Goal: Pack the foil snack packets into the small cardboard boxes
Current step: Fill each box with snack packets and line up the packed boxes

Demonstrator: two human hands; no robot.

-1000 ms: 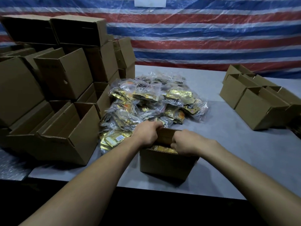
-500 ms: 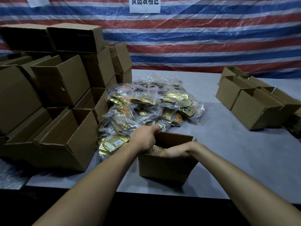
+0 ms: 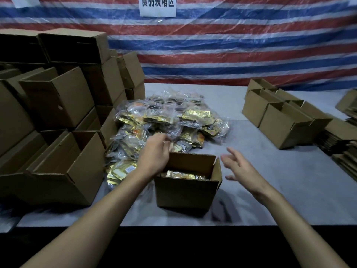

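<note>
An open small cardboard box [image 3: 188, 190] stands on the grey table [image 3: 280, 190], with gold foil packets [image 3: 183, 175] lying inside it. The right hand [image 3: 239, 167] hovers just right of the box, fingers spread and holding nothing. The left hand [image 3: 154, 151] is at the box's far left corner with its fingers curled against the pile of foil snack packets [image 3: 170, 120]; whether it grips one is unclear. Stacked empty boxes [image 3: 58, 97] stand to the left.

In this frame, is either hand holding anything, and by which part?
The right hand is open and holds nothing. The left hand is at the packet pile; blur hides whether it grips one.
</note>
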